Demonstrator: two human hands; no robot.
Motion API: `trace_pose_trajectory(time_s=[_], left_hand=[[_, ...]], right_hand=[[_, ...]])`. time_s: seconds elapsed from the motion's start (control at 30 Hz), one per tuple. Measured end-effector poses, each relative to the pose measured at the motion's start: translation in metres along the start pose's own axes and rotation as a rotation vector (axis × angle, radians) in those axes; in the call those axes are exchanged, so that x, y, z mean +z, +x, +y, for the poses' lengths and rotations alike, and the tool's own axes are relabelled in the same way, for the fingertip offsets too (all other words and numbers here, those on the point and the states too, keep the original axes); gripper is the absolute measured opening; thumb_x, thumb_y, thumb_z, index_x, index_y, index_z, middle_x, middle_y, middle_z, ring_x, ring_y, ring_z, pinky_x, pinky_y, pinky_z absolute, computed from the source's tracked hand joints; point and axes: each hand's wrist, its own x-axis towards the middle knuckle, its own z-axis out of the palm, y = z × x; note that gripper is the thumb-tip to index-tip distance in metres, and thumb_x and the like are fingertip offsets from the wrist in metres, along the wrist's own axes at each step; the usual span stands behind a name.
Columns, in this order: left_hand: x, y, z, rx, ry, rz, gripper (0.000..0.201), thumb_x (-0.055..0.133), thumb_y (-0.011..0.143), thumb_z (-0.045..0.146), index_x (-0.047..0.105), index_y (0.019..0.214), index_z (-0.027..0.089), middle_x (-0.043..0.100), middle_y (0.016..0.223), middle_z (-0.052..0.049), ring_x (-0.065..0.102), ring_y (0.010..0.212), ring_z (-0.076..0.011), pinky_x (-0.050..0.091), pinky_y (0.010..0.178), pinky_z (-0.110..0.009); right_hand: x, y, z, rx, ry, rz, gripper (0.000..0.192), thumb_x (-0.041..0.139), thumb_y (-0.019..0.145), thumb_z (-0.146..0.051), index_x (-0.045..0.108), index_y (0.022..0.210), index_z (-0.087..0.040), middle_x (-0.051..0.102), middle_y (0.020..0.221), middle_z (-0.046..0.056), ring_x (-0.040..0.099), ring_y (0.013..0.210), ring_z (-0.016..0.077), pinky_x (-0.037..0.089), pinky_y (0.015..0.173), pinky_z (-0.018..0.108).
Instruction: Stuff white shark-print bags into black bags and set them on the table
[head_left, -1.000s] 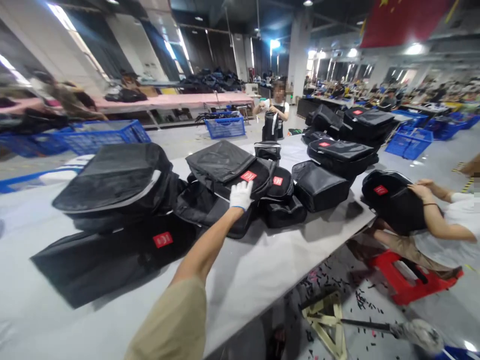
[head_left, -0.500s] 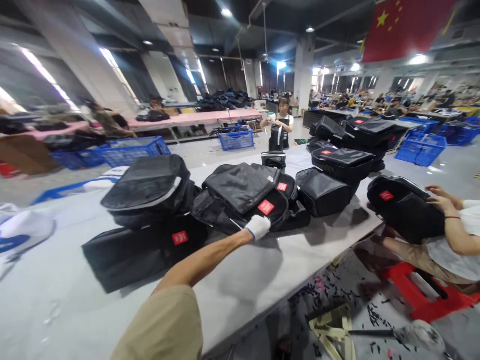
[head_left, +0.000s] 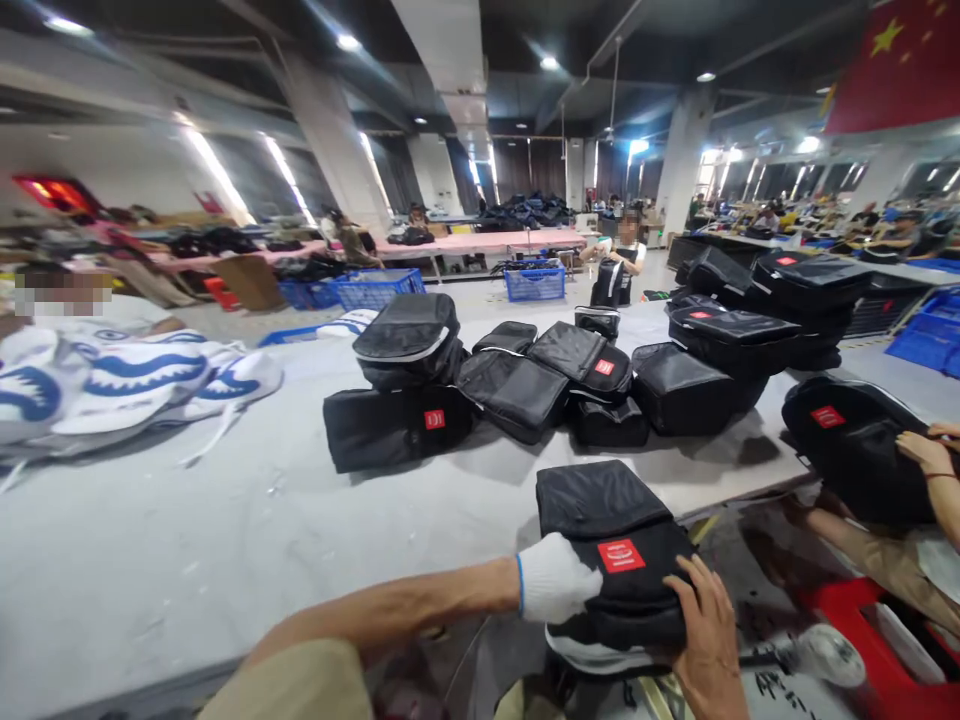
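Observation:
A black backpack (head_left: 592, 500) with a red label (head_left: 621, 556) lies close in front of me, its lower part over the table's front edge. My left hand (head_left: 559, 580), in a white knit glove with a blue cuff, is closed on the backpack's left side, fingers curled beside the label. At its right side, my bare right hand (head_left: 705, 630) grips the edge, fingers over the top fabric; the thumb is hidden. Farther back, more black backpacks (head_left: 517, 395) lie in a heap, and another backpack (head_left: 409, 340) rests on a stack to the left.
White bags with blue print (head_left: 142, 380) cover the far left of the white table (head_left: 225, 560), near another person. At the right, a seated co-worker's hands hold a black backpack (head_left: 855, 440). A red stool (head_left: 862, 620) stands below. Several backpacks (head_left: 731, 325) are piled at the back right.
My left hand has drawn a backpack from the heap toward me to the table's front edge. My right hand has come into view on it. The view has turned left.

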Motion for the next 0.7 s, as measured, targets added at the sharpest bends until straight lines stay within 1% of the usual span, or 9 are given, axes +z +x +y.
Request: trace_pose_trajectory(time_s=[0.03,0.1,0.2,0.27,0.37,0.47,0.53,0.63,0.7], left_hand=[[-0.004,-0.005,-0.003,-0.023,-0.015,0.034,0.026,0.076,0.091,0.031,0.076,0.114,0.019,0.080,0.081,-0.008,0.078,0.073,-0.0317,0.056,0.057,-0.039],[-0.012,-0.016,-0.013,-0.116,-0.056,0.138,0.029,0.074,0.091,0.028,0.078,0.119,0.022,0.082,0.089,-0.010,0.079,0.082,-0.0315,0.059,0.067,-0.040],[-0.017,-0.034,-0.030,-0.301,-0.185,0.329,0.042,0.069,0.090,0.017,0.081,0.130,0.026,0.085,0.113,-0.011,0.080,0.107,-0.0310,0.064,0.092,-0.042],[-0.009,-0.043,-0.036,-0.462,-0.267,0.524,0.055,0.066,0.093,0.015,0.076,0.146,0.026,0.079,0.142,-0.013,0.074,0.131,-0.0321,0.060,0.113,-0.046],[0.023,-0.047,-0.034,-0.655,-0.329,0.750,0.058,0.065,0.105,0.030,0.064,0.163,0.024,0.057,0.171,-0.017,0.056,0.157,-0.0358,0.047,0.132,-0.054],[0.057,-0.037,-0.031,-0.657,-0.330,0.743,0.077,0.080,0.099,0.055,0.061,0.165,0.021,0.053,0.174,-0.022,0.045,0.164,-0.0446,0.036,0.138,-0.064],[0.065,-0.023,-0.039,-0.618,-0.309,0.728,0.084,0.090,0.089,0.056,0.064,0.160,0.019,0.064,0.162,-0.024,0.054,0.156,-0.0464,0.033,0.138,-0.069],[0.054,0.000,-0.066,-0.628,-0.292,0.704,0.055,0.089,0.089,0.042,0.074,0.137,0.020,0.078,0.133,-0.019,0.070,0.128,-0.0406,0.045,0.128,-0.065],[0.040,0.015,-0.084,-0.685,-0.317,0.616,0.038,0.085,0.090,0.040,0.077,0.122,0.020,0.079,0.122,-0.019,0.072,0.117,-0.0401,0.055,0.114,-0.061]], right_hand=[[-0.005,0.009,-0.003,-0.045,0.002,0.020,0.077,0.059,0.078,-0.006,0.058,0.148,-0.037,0.071,0.140,0.007,0.065,0.138,0.0372,0.047,0.122,0.060],[-0.015,0.031,-0.012,-0.108,-0.005,0.033,0.059,0.059,0.077,-0.001,0.063,0.128,-0.032,0.076,0.117,0.005,0.070,0.117,0.0321,0.052,0.112,0.052],[-0.020,0.072,-0.035,-0.137,-0.018,0.017,0.042,0.064,0.080,-0.004,0.063,0.115,-0.028,0.075,0.109,0.006,0.068,0.106,0.0297,0.052,0.100,0.045],[-0.015,0.101,-0.052,-0.120,-0.033,0.012,0.028,0.066,0.087,-0.009,0.063,0.109,-0.026,0.074,0.104,0.006,0.067,0.100,0.0288,0.050,0.094,0.042],[0.004,0.143,-0.066,-0.027,-0.039,0.015,0.011,0.067,0.096,-0.021,0.064,0.106,-0.024,0.074,0.101,0.007,0.066,0.094,0.0276,0.047,0.088,0.039],[0.027,0.180,-0.062,0.093,0.006,0.009,0.020,0.066,0.104,-0.033,0.069,0.120,-0.022,0.078,0.112,0.008,0.069,0.100,0.0276,0.046,0.088,0.038],[0.040,0.201,-0.053,0.105,0.017,-0.011,0.034,0.064,0.108,-0.040,0.070,0.137,-0.024,0.080,0.117,0.007,0.070,0.104,0.0278,0.046,0.091,0.038],[0.054,0.224,-0.041,0.076,-0.014,-0.047,0.043,0.063,0.110,-0.045,0.070,0.148,-0.028,0.080,0.105,0.004,0.071,0.102,0.0277,0.046,0.092,0.038],[0.059,0.234,-0.035,0.078,-0.054,-0.054,0.042,0.063,0.110,-0.046,0.072,0.147,-0.029,0.078,0.100,0.004,0.070,0.100,0.0275,0.045,0.089,0.038]])
